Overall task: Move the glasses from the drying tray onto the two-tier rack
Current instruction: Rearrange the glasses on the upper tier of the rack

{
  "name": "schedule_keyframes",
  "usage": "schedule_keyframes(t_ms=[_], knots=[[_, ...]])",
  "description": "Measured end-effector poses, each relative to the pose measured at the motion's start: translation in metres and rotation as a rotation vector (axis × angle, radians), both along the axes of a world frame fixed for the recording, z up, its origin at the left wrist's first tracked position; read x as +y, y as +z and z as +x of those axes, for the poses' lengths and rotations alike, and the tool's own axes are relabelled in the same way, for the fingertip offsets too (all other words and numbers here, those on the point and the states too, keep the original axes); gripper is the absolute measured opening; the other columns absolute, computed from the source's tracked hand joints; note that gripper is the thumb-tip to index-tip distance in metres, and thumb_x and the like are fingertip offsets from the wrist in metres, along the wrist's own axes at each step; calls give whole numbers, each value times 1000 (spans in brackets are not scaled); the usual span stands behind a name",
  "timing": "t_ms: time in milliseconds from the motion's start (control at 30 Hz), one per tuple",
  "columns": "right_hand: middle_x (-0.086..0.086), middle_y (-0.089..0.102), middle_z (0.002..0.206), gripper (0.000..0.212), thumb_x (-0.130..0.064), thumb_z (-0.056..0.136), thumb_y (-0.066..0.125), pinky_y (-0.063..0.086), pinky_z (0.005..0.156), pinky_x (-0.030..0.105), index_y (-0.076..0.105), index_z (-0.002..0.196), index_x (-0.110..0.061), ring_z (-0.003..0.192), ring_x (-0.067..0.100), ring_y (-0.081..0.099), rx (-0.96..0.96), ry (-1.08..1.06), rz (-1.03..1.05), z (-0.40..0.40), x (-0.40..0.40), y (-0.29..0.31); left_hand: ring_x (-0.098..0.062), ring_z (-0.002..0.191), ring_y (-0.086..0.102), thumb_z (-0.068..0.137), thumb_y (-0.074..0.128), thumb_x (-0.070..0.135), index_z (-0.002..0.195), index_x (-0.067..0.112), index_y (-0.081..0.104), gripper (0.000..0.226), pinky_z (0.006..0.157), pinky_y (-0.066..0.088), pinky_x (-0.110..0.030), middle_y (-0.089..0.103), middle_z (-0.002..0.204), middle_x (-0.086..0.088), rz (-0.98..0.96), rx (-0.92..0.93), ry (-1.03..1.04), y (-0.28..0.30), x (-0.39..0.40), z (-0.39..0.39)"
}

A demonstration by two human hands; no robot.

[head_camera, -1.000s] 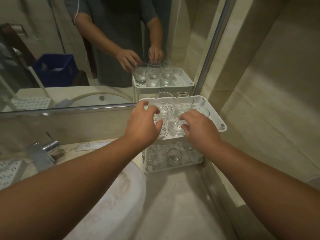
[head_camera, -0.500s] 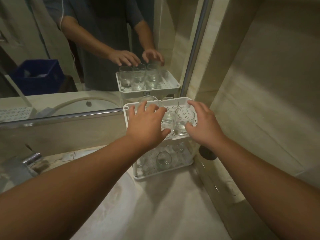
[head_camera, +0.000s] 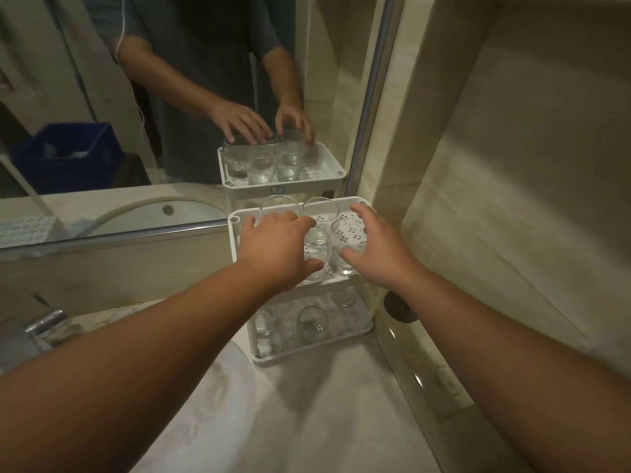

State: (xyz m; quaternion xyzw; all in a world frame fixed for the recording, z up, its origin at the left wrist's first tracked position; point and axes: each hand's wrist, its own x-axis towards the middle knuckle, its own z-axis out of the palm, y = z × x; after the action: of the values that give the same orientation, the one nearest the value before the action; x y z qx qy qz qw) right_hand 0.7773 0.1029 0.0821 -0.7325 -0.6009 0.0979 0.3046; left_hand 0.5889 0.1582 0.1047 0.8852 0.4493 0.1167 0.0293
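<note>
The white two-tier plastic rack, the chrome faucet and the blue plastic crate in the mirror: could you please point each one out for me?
White two-tier plastic rack (head_camera: pixel 235 233): head view, left rim of the upper tier.
Chrome faucet (head_camera: pixel 46 323): head view, top of the spout.
Blue plastic crate (head_camera: pixel 41 165): head view, front wall of its mirror reflection.

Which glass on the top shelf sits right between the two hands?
The glass in the middle of the top shelf. The left hand is on its left, the right hand on its right; the others stand behind or under the hands.
</note>
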Motion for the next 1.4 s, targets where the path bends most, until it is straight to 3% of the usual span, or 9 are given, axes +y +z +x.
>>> schedule_keyframes(t_ms=[133, 300, 667, 833, 1033, 1200, 1400], knots=[[-3, 44, 142, 71, -27, 81, 70, 41, 88, 27, 33, 142, -33, 122, 17, 49, 22, -43, 35, 2, 5, -2, -18, 131, 47, 81, 62, 69, 135, 39, 53, 62, 115, 23, -59, 54, 137, 10, 4, 35, -4, 1, 1, 0], [-1, 43, 144, 69, -23, 83, 70, 35, 87, 23, 35, 143, -30, 124, 17, 47, 50, -102, 44, 8, 15, -2, -21, 133, 45, 83, 62, 64, 143, 40, 38, 70, 114, 25, -59, 52, 141, 7, 30, 17, -9, -3, -1, 1], [0, 42, 147, 68, -22, 89, 70, 36, 99, 29, 34, 146, -25, 132, 21, 43, 47, -142, 17, 26, 45, 2, -19, 126, 47, 83, 62, 61, 144, 40, 36, 70, 110, 32, -53, 52, 132, 9, 13, -79, -29, -14, 1, -4], [1, 42, 148, 65, -21, 89, 69, 33, 96, 27, 36, 145, -25, 131, 22, 44, 43, -147, 49, 27, 58, -2, -16, 120, 48, 82, 61, 60, 144, 40, 35, 70, 111, 31, -51, 52, 121, 11, 26, -137, -28, -22, 0, -6], [3, 45, 145, 62, -23, 88, 70, 38, 99, 34, 40, 142, -24, 129, 24, 46, 48, -163, 79, 29, 73, -7, -14, 118, 48, 82, 59, 62, 141, 40, 38, 67, 110, 31, -48, 52, 119, 12, 47, -148, -28, -25, 0, -7], [2, 45, 144, 56, -21, 89, 69, 34, 93, 26, 43, 139, -22, 127, 22, 48, 25, -155, 105, 32, 82, -12, -14, 118, 48, 82, 59, 61, 139, 39, 42, 64, 110, 30, -48, 52, 118, 12, 52, -152, -23, -26, -1, -6], [2, 46, 142, 56, -20, 89, 69, 36, 95, 30, 43, 138, -23, 126, 23, 48, 23, -155, 80, 35, 93, -11, -14, 120, 47, 82, 58, 61, 138, 38, 45, 62, 110, 29, -48, 52, 120, 12, 56, -160, -20, -26, -2, -7]])
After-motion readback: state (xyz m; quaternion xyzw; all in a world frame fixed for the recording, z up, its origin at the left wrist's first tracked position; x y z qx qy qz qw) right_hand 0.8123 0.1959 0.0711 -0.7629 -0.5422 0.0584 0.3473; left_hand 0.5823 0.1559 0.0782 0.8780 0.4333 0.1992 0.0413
